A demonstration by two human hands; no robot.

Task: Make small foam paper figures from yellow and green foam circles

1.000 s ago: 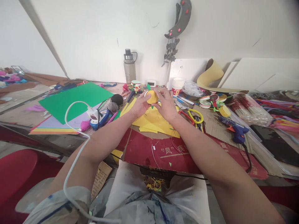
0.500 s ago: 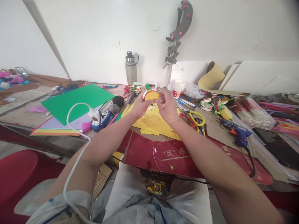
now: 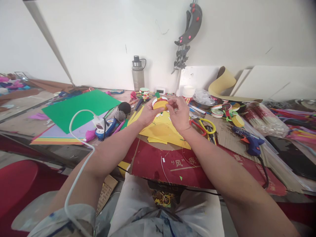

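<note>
Above the yellow paper sheets [image 3: 158, 126], a small round paper craft piece [image 3: 160, 104] is held up, with a yellow face, a white and red rim and a green tab on top. My left hand [image 3: 147, 112] grips it from the left, thumb across its lower front. At its right edge, the bent fingers of my right hand [image 3: 179, 110] pinch the rim; their tips are partly hidden. Scissors with red and yellow handles [image 3: 207, 126] lie beside my right wrist. A similar round piece [image 3: 144, 92] stands behind my left hand.
A green sheet [image 3: 81, 108] and coloured papers lie left. A white cable [image 3: 81, 164] crosses over my left forearm. On the right are a blue glue gun [image 3: 255, 144], a black phone [image 3: 291, 154] and more round craft pieces [image 3: 228, 113]. A bottle [image 3: 138, 74] and paper cups [image 3: 189, 92] stand behind.
The round piece has shifted slightly down, its yellow face still toward me. My right fingers have moved a little over its right edge. The view has moved slightly.
</note>
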